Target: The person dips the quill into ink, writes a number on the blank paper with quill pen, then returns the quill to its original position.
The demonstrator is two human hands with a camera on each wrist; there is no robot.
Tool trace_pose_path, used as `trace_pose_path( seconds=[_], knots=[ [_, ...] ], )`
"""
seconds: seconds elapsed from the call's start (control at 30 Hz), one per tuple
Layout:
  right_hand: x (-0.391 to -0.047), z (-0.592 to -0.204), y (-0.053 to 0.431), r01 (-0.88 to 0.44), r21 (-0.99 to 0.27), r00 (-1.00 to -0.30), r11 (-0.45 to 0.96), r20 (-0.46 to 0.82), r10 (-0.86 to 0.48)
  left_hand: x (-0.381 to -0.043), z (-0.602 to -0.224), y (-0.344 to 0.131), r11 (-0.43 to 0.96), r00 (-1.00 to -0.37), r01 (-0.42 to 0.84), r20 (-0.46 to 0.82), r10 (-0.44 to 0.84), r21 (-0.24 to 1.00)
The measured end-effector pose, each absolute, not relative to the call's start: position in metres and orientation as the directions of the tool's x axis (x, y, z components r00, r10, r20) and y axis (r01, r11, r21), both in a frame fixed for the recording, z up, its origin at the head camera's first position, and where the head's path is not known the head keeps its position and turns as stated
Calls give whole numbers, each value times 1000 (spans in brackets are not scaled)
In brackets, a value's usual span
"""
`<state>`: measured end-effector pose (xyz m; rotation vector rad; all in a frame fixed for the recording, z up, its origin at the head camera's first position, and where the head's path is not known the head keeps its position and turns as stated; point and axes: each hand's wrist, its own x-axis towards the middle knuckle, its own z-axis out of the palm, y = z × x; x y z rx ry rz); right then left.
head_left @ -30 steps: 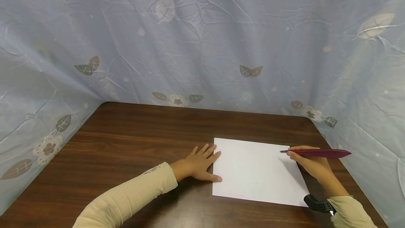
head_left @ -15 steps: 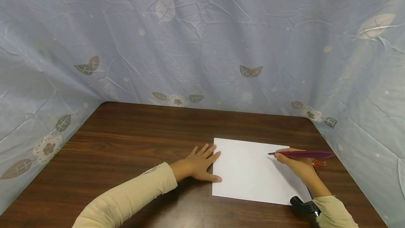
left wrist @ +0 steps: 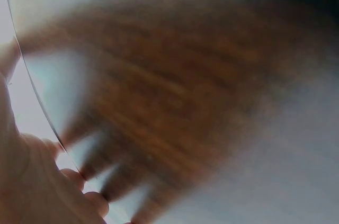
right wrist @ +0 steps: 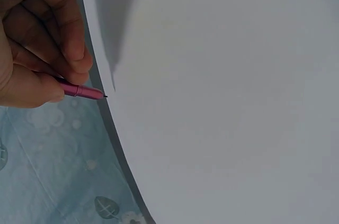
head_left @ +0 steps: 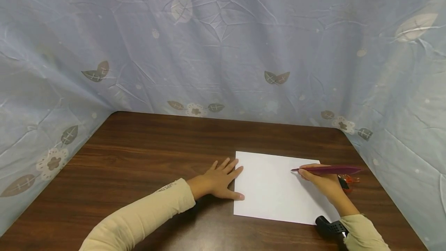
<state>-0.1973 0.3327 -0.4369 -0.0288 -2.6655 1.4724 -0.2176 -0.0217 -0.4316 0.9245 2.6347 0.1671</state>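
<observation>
A blank white sheet of paper (head_left: pixel 271 189) lies on the brown wooden table (head_left: pixel 146 146). My left hand (head_left: pixel 219 181) rests at its left edge with fingers spread, fingertips and thumb overlapping the paper. In the left wrist view the left palm (left wrist: pixel 39 187) shows close up beside a blurred reflection of the hand. My right hand (head_left: pixel 324 183) pinches a maroon, feather-shaped pen (head_left: pixel 327 170) near its tip. The pen points left, its tip close over the upper right part of the sheet. The right wrist view shows the pen's pink barrel (right wrist: pixel 79 90) and dark point between thumb and fingers.
A transparent orange-red object (head_left: pixel 349 179) with a black part lies right of the paper, partly hidden by my right hand. A black strapped device (head_left: pixel 331 226) is on the right wrist. A blue patterned curtain (head_left: pixel 223 57) hangs behind the table and along both sides.
My right hand has moved left over the paper with the pen, uncovering the orange-red object behind it. The left hand and the sheet have stayed in place.
</observation>
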Motion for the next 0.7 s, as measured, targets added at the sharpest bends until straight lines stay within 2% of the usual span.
trace_pose_path(
  seconds=[0.7],
  knots=[
    [-200, -438, 332, -3, -825, -996, 565, 52, 71, -216, -428, -22, 778, -730, 580, -271, 628, 242]
  ],
)
